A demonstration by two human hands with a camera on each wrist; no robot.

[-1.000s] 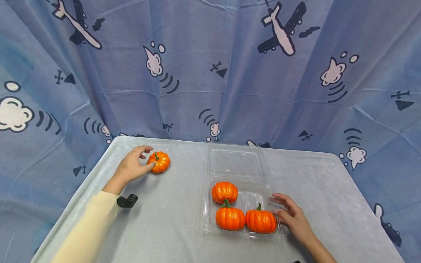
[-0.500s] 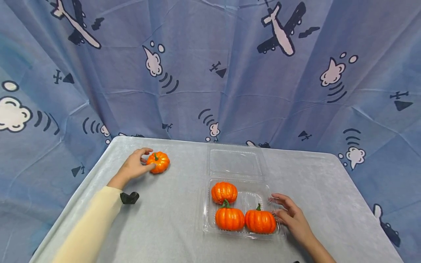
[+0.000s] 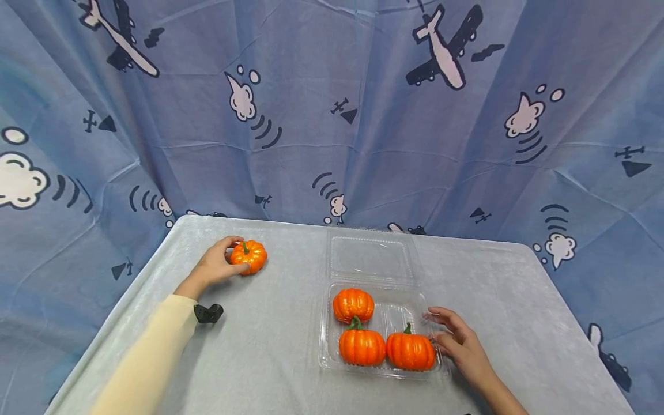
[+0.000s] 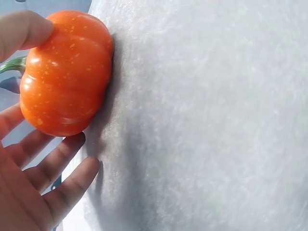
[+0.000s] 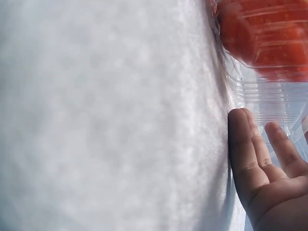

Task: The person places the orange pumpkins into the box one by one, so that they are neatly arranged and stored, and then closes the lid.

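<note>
On the left of the table, my left hand (image 3: pixel 215 264) grips a small orange pumpkin (image 3: pixel 251 257) with a green stem. In the left wrist view, the thumb presses one side of the pumpkin (image 4: pixel 67 72) and fingers lie against the opposite side. The pumpkin sits on the cloth. My right hand (image 3: pixel 464 347) touches the right wall of a clear plastic clamshell box (image 3: pixel 325 351), its fingers fairly straight in the right wrist view. Inside the box are three more pumpkins: one at back left (image 3: pixel 353 305), one at front left (image 3: pixel 362 347), one at front right (image 3: pixel 411 351).
The box's clear lid (image 3: pixel 370 256) lies folded back flat behind it. A pale grey cloth (image 3: pixel 270 334) covers the table. Behind hangs a blue curtain (image 3: pixel 301 115) printed with airplanes. A black strap piece (image 3: pixel 208 313) sits at the left wrist.
My left hand has moved slightly right and closed in around the lone pumpkin, its thumb and fingers now against it. The right hand and the box have stayed put.
</note>
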